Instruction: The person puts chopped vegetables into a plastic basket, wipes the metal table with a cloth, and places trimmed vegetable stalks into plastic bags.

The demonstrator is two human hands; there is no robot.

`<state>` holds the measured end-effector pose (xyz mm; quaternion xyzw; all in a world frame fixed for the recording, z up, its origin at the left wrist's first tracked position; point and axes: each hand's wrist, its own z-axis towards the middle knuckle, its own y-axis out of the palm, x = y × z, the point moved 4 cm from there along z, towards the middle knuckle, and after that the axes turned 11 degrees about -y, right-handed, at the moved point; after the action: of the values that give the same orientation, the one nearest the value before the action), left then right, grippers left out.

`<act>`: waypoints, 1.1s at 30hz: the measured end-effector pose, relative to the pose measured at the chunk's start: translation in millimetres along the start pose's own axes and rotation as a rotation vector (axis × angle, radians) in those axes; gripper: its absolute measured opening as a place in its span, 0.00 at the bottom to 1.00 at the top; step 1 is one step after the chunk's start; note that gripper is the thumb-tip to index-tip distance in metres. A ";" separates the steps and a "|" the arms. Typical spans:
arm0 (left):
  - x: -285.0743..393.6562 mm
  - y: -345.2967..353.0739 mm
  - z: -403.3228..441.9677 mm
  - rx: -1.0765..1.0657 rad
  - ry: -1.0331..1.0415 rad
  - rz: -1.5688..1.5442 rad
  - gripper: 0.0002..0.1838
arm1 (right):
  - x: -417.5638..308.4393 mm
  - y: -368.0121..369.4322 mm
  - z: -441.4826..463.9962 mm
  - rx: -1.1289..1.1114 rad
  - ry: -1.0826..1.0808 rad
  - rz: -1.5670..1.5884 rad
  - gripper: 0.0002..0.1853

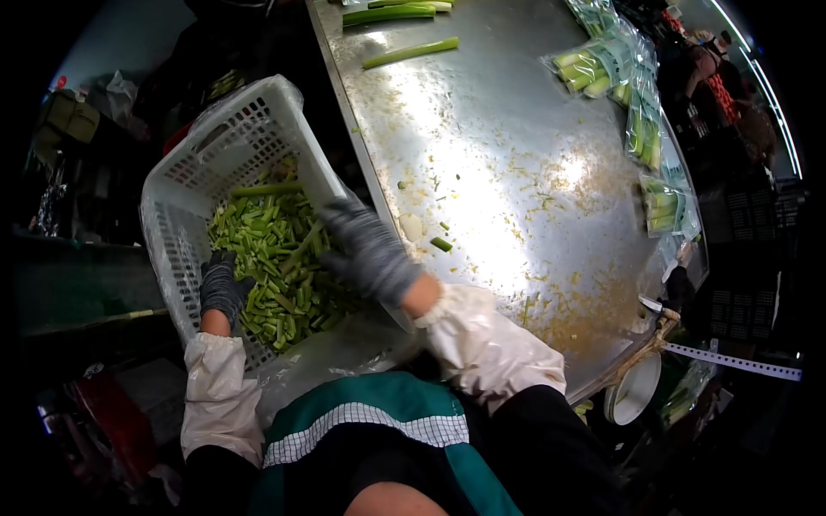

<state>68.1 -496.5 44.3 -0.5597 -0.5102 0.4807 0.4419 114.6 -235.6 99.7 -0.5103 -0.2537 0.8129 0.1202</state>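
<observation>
The short, cut pieces of green stalk (265, 230) lay heaped inside the white plastic crate with perforated walls (311, 156), left of centre in the frame, with a longer pale-green stalk (268, 188) across the top end of the heap. Each piece looked light and fairly stiff, likely crisp enough to snap or bruise under a hard squeeze, and the moist-looking cut surfaces were probably slippery; the whole heap would have weighed far more than any one piece. Your best hold on the loose pieces was likely a broad scoop with cupped fingers from the side of the heap, while the longer stalk called for a light grasp near its middle. Your grey-gloved left hand (225, 285) was at the heap's left edge, just beside the crate's left wall, thumb held away from the fingers and nothing visibly pinched; its fingertips seemed to touch the pieces. Your grey-gloved right hand (368, 248) was over the right side of the crate, near the centre of the frame, too blurred to tell how far its fingers were spread or whether they held anything.
</observation>
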 end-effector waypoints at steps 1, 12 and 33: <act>-2.3 1.4 1.8 -0.048 -0.062 -0.130 0.28 | 31.8 -4.7 -24.7 0.164 0.057 -0.095 0.30; 207.2 -39.8 26.7 0.126 0.451 -0.442 0.18 | 84.8 -23.5 -77.4 -0.101 0.870 -0.469 0.34; 276.0 -4.8 59.1 0.073 0.580 -0.416 0.05 | 112.5 -13.4 -71.2 0.411 0.745 -0.248 0.08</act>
<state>13.6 -220.9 16.3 -0.5409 -0.4493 0.2194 0.6763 126.5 -152.6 -4.5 -0.6998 -0.0854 0.5864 0.3989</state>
